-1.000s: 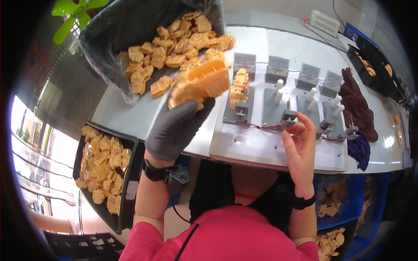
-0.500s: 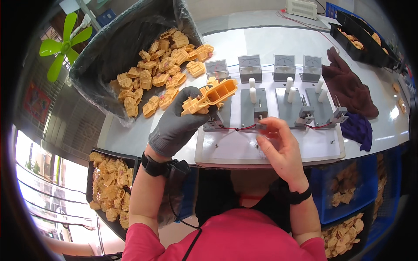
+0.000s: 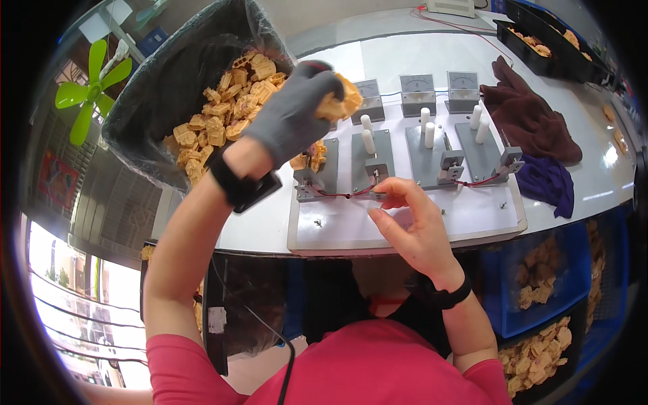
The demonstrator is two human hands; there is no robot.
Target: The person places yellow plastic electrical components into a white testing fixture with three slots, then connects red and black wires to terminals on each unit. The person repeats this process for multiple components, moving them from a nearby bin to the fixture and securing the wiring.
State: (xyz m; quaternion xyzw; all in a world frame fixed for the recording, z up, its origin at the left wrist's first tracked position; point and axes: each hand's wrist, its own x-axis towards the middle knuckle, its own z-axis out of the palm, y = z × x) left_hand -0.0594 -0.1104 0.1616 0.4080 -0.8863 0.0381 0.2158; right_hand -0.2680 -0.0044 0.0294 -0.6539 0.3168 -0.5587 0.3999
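Note:
My left hand (image 3: 297, 111), in a grey glove, is closed round a tan moulded plastic part (image 3: 344, 98) and holds it above the far end of the leftmost fixture. Its fingers cover much of the part. A second tan plastic part (image 3: 312, 156) rests at that fixture's grey plate (image 3: 329, 156), partly behind my left wrist. My bare right hand (image 3: 418, 226) is at the near end of the second fixture (image 3: 364, 158). Its thumb and forefinger are apart on either side of a small grey block (image 3: 380, 196); whether they touch it is hard to see.
Several analogue meters (image 3: 416, 94) stand behind the fixtures with white pegs (image 3: 430, 135). A lined bin (image 3: 135, 128) of tan parts is at the left. Dark cloths (image 3: 530, 118) lie right; black trays (image 3: 516, 40) sit far right. A blue crate (image 3: 496, 297) is below the table.
My left hand has moved forward and turned over with its tan part, uncovering the part at the leftmost fixture. My right hand stays by the second fixture's block. The whole view has shifted slightly.

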